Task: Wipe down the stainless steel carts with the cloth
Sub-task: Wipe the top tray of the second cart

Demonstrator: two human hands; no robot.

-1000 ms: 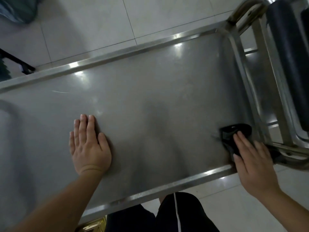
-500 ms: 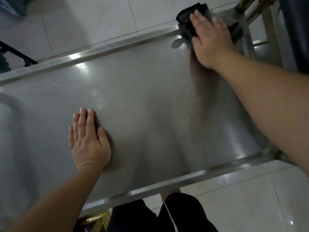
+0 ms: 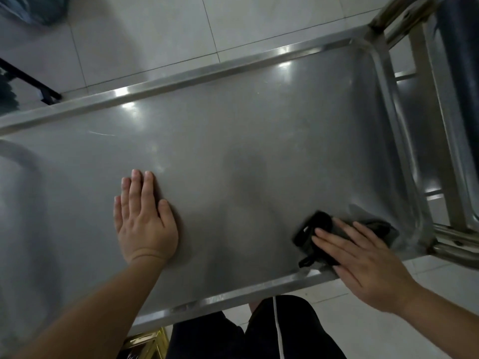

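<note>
The left hand lies flat, fingers straight and together, palm pressed on the dull grey stainless steel cart shelf, steadying it and holding nothing. The shelf's long axis runs left to right in front of the person, so most of the bare steel stretches away to the left of the cloth. Further right, the dark, crumpled wiping cloth sits in the near right corner, close to the raised rim, and the right hand presses it down with straight, spread fingers. The right hand is plainly the nearer one; the next stroke likely sweeps leftward or toward the far rim.
</note>
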